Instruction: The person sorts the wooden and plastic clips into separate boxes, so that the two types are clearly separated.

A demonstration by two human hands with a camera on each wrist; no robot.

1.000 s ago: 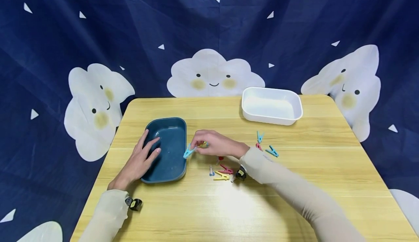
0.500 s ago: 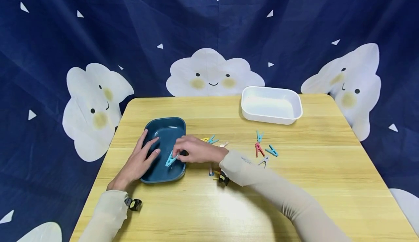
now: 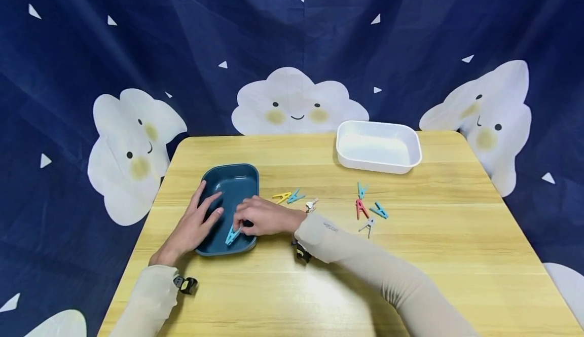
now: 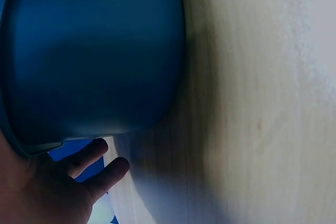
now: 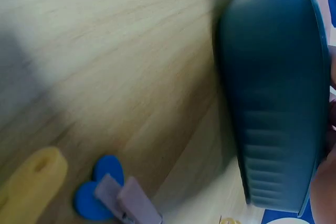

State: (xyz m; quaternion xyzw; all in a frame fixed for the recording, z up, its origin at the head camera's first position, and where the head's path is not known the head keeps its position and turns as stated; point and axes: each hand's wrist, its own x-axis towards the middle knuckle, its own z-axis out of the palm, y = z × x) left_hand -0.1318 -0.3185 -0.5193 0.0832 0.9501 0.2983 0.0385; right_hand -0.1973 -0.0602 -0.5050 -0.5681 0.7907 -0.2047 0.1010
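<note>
Spread fingers of my left hand (image 3: pixel 191 230) lie over the left rim of a dark teal plastic tray (image 3: pixel 232 187); in the left wrist view, two of its fingers (image 4: pixel 107 179) show outside the tray wall. My right hand (image 3: pixel 266 216) pinches a light blue clothespin (image 3: pixel 231 236) inside the tray, near its front right corner. The right wrist view shows the outside of the tray, with that hand mostly out of frame. Near the right wrist lie a yellow clothespin (image 5: pixel 34 187) and a small clip with a blue heart (image 5: pixel 100 195).
Behind the right forearm are a yellow clothespin (image 3: pixel 283 197), a blue clothespin (image 3: pixel 295 196) and a small heart clip (image 3: pixel 311 206). Farther right lie several clothespins, among them a red one (image 3: pixel 361 209) and a grey one (image 3: pixel 368 224). A white tray (image 3: pixel 378 166) stands at the back right.
My right hand has carried the blue clothespin leftward from beside the teal tray, over its right rim, then forward toward its near end. My left hand has stayed put.
</note>
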